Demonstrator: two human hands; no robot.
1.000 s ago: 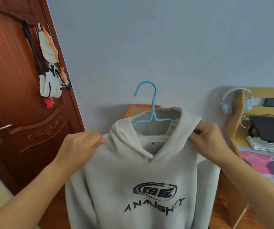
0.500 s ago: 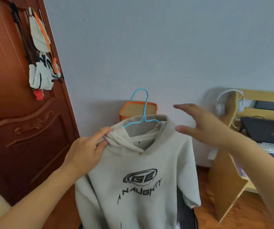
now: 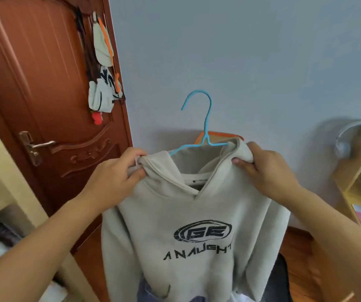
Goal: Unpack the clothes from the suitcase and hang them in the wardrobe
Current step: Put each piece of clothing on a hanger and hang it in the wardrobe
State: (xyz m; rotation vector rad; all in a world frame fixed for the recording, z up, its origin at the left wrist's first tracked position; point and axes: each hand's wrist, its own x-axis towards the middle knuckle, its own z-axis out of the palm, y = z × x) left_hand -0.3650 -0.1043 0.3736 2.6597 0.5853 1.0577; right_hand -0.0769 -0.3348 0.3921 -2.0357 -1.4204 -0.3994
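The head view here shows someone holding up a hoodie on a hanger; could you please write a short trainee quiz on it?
1. True or false: the hoodie is already on the blue hanger.
2. Which hand grips the hood's edge by the wooden door? A) left hand B) right hand
3. Fill in: the hanger's hook is caught on ____.

Key: 1 true, its arms run inside the neck opening. 2 A. 3 nothing; it stands free before the wall.

Both arms reach forward, left hand point(image 3: 115, 171) and right hand point(image 3: 266, 168) each closed in a grip.
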